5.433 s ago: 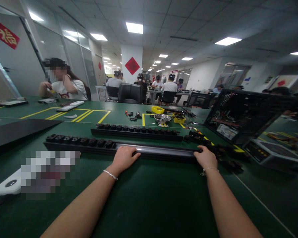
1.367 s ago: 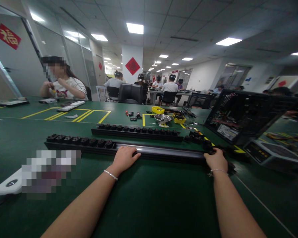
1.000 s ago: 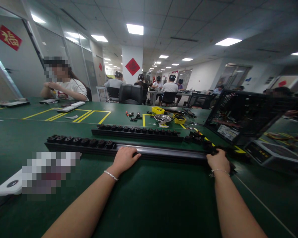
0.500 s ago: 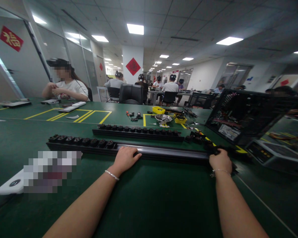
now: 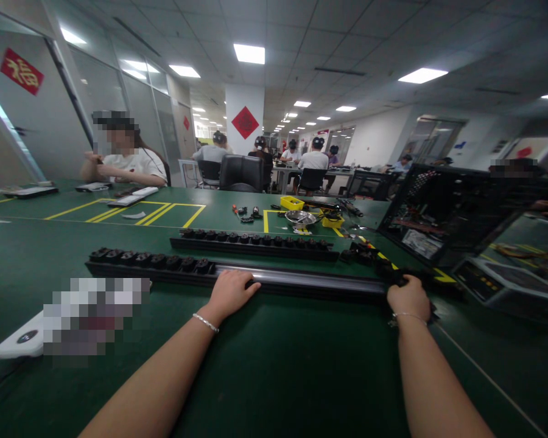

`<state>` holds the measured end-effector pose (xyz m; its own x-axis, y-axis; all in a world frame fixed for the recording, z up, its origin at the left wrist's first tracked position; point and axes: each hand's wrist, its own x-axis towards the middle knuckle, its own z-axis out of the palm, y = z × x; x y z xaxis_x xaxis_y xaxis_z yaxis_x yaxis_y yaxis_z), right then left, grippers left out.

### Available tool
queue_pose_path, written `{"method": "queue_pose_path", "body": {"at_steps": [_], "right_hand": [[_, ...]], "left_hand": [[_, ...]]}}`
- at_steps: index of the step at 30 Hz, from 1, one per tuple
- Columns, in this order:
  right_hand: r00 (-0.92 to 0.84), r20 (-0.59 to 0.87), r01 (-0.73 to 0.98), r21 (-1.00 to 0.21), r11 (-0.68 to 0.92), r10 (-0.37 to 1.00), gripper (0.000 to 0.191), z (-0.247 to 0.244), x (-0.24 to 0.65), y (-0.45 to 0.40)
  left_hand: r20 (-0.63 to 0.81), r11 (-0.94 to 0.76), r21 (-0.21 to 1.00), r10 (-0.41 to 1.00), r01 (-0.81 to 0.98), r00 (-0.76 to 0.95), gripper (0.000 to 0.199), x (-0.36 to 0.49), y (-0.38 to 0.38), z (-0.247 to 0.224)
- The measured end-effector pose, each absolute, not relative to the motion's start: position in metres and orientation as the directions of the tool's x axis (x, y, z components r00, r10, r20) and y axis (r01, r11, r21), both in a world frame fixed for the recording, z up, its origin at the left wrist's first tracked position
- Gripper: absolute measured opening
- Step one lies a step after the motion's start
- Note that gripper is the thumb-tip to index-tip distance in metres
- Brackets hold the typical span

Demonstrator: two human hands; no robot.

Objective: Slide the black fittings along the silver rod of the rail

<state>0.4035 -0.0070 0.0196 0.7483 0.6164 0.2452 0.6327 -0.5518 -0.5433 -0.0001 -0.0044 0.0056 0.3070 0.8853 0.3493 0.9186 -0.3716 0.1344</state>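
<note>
A long black rail (image 5: pixel 310 281) lies across the green table, with several round black sockets (image 5: pixel 158 261) in its left part and a bare shiny channel to the right. My left hand (image 5: pixel 232 292) grips the rail near its middle, just right of the last socket, thumb along the near edge. At the right end my right hand (image 5: pixel 408 298) is closed, its fingers around a small dark part that is hard to make out. Behind lies a second black rail (image 5: pixel 256 243) lined with sockets.
Beyond the rails are a metal bowl (image 5: pixel 300 219), yellow trays (image 5: pixel 291 203) and loose black parts (image 5: pixel 363 252). An open black case (image 5: pixel 427 213) and a grey device (image 5: pixel 497 283) stand right. A white device (image 5: pixel 27 336) lies left. A person sits far left.
My right hand has shifted slightly to the right at the rail's end. My left hand keeps its place on the rail. The seated person at the left has moved a little.
</note>
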Motion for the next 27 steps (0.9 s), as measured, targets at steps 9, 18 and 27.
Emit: {"method": "queue_pose_path", "body": {"at_steps": [9, 18, 27], "right_hand": [[0.788, 0.258, 0.587, -0.587, -0.558, 0.559, 0.051, 0.016, 0.415, -0.010], [0.823, 0.204, 0.539, -0.574, -0.616, 0.531, 0.048, 0.017, 0.425, -0.012], [0.820, 0.043, 0.517, -0.483, -0.706, 0.571, 0.042, 0.028, 0.427, -0.016]], "left_hand": [[0.356, -0.381, 0.136, 0.880, 0.915, 0.313, 0.037, -0.001, -0.004, 0.005], [0.360, -0.388, 0.152, 0.878, 0.909, 0.315, 0.038, -0.002, -0.004, 0.004], [0.447, -0.418, 0.245, 0.849, 0.875, 0.281, 0.031, -0.004, -0.006, 0.007]]}}
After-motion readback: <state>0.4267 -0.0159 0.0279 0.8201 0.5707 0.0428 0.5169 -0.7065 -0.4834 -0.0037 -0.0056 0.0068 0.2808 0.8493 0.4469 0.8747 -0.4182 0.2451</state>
